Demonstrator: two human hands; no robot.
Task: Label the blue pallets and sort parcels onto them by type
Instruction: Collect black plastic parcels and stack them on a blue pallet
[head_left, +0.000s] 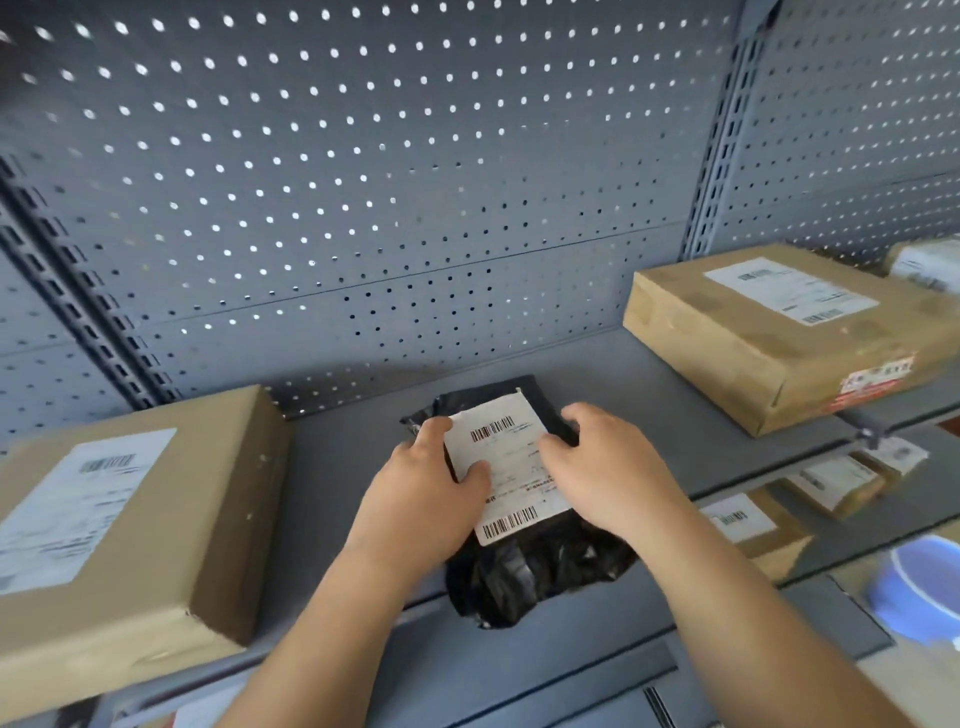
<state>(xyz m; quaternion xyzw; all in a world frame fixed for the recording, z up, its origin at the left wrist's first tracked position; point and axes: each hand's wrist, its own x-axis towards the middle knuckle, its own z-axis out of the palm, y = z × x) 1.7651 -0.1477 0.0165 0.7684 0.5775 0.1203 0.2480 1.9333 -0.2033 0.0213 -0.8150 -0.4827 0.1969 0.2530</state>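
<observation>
1. Under your grip, on the grey shelf (649, 415), lies the black poly mailer (535, 577): left hand (431, 483) and right hand (608, 467) each clasp one side.
2. It looks soft, light and slick; hold beside the shipping label (506, 452).

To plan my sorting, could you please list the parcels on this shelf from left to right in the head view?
Thick brown cardboard box, black plastic mailer bag, flat brown cardboard box.
</observation>
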